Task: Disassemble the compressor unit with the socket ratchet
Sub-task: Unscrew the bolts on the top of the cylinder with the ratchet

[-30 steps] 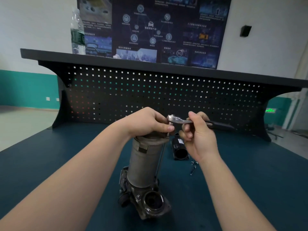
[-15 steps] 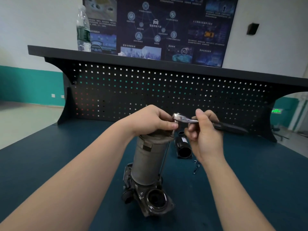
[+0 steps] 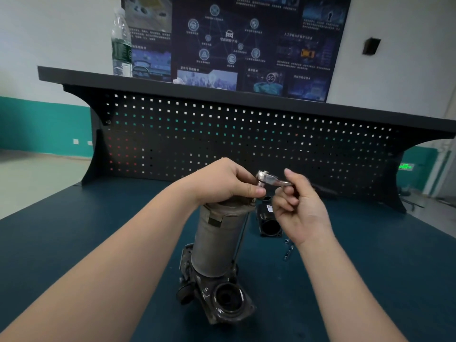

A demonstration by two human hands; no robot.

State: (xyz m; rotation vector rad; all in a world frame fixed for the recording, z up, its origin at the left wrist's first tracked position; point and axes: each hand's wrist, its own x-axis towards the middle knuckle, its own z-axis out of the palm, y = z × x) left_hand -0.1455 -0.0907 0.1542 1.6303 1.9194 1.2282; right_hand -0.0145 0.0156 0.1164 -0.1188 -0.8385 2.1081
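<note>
Your left hand (image 3: 223, 180) grips the top of the compressor unit (image 3: 217, 243) — upright on the blue bench (image 3: 74, 243) — while your right hand (image 3: 299, 206) pinches the socket ratchet (image 3: 267, 180) handle, head over the top edge; loose bolts (image 3: 288, 249) lie just beside

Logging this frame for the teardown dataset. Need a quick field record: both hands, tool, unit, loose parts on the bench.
left hand: grips the top of the compressor unit
right hand: holds the ratchet handle
socket ratchet: head over the unit's top edge
compressor unit: upright on the workbench
black housing: lying behind the unit, open end toward camera
small fasteners: loose, right of the unit
water bottle: on the shelf
</note>
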